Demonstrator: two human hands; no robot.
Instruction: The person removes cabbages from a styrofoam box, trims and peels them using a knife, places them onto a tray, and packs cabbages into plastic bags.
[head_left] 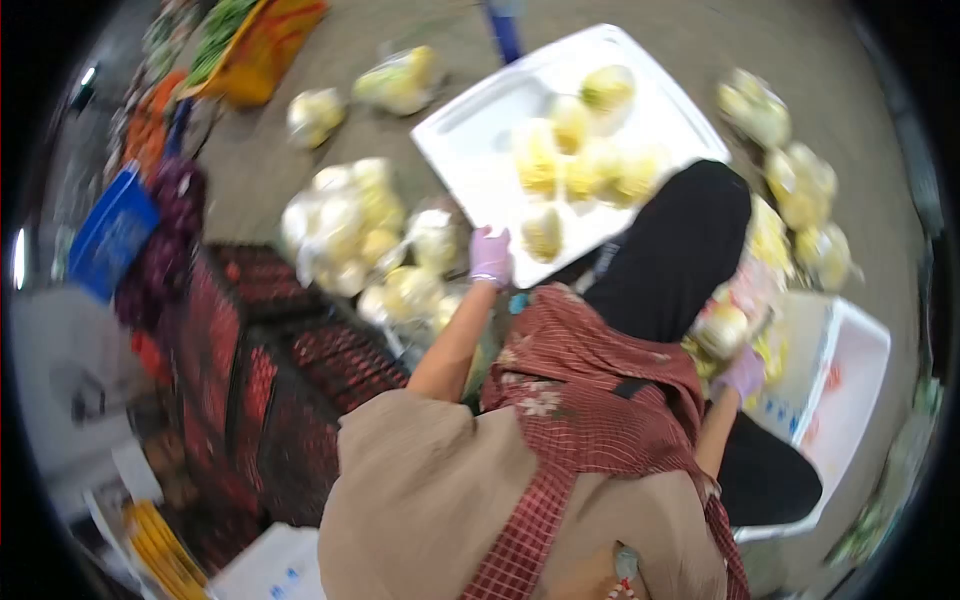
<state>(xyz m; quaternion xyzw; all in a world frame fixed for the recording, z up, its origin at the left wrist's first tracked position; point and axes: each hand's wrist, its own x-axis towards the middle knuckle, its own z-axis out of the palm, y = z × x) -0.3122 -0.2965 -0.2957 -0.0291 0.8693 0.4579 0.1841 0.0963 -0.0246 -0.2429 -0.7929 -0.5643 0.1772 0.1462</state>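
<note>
On a drab floor, dark crates stand at nine o'clock and bagged cabbages at ten. The person's left hand touches the near edge of a white tray at one o'clock; blur hides whether it pinches. A sharp tilt there could roll its loose cabbages off. At three, a cabbage sits just beside the right hand, whose grip cannot be told; a slip could bruise it against the white box.

Soft blur, dark curved edges.
</note>
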